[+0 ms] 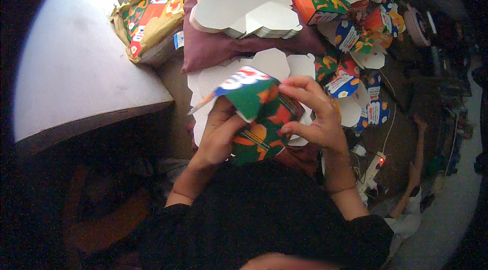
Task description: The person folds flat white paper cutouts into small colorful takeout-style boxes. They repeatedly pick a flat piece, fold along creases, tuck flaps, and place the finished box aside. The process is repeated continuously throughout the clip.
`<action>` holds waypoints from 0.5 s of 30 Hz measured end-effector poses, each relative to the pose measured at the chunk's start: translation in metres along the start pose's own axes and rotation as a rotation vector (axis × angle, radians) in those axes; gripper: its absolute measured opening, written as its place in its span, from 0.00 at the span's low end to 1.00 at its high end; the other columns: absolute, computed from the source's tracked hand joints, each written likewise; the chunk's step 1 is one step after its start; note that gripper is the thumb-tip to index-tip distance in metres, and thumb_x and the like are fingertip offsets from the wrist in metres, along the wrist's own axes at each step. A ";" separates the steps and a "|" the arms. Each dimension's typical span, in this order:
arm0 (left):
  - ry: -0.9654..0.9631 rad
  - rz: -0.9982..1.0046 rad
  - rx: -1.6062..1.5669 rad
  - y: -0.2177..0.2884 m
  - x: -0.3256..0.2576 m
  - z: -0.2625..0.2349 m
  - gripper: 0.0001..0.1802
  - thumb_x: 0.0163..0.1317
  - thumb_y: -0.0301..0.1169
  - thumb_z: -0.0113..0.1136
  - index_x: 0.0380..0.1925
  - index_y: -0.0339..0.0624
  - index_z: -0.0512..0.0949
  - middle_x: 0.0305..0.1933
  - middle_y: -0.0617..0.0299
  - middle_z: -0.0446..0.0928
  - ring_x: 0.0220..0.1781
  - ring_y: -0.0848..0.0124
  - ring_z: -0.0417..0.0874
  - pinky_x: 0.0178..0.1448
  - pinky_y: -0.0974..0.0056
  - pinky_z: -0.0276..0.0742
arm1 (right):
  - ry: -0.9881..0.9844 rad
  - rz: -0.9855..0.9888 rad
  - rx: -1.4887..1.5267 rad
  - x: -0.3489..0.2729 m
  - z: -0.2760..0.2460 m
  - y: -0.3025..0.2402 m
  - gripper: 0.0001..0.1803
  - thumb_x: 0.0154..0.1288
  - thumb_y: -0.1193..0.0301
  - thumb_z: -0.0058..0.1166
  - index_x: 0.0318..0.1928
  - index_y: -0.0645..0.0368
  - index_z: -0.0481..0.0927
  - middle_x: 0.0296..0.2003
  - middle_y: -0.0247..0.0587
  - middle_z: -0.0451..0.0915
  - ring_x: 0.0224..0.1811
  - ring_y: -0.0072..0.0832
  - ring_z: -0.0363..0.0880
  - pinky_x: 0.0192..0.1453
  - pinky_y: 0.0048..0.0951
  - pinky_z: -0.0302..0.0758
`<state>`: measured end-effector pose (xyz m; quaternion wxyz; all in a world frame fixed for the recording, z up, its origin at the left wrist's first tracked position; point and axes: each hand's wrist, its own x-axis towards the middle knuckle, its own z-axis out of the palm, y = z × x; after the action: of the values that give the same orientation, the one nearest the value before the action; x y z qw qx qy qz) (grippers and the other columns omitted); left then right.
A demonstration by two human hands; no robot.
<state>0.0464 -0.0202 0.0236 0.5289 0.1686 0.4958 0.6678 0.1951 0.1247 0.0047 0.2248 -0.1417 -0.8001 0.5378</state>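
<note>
A partly folded cardboard box (262, 140), printed green, red and blue with orange shapes, is held in front of my chest. My left hand (222, 137) grips its left side, with some fingers hidden beneath a raised blue and green flap (249, 87). On the other side my right hand (319, 115) curves round the box, fingertips at its upper edge and thumb lower down against the panel. White flat box blanks (202, 81) lie just under and beyond my hands. A thick stack of blanks (244, 0), white side up, rests farther off on a mauve cushion (201, 54).
Many printed boxes (345, 79) are heaped at the right. Torn brown paper (116, 18) wraps printed blanks at the far left, beside a large white surface (76, 56). A power strip (375, 168) with a red light and cables lies at right, near another person's limb (414, 160).
</note>
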 end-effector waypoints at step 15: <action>-0.348 -0.286 0.115 0.003 -0.002 0.011 0.29 0.60 0.36 0.59 0.58 0.36 0.63 0.54 0.58 0.71 0.56 0.70 0.72 0.59 0.64 0.69 | 0.301 -0.114 -0.386 -0.003 -0.017 -0.014 0.16 0.54 0.79 0.56 0.46 0.60 0.81 0.32 0.45 0.83 0.31 0.32 0.83 0.34 0.27 0.77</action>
<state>0.0533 -0.0166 0.0318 0.6852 0.2389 0.4531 0.5178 0.2063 0.1313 0.0229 0.3403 -0.2150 -0.8521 0.3345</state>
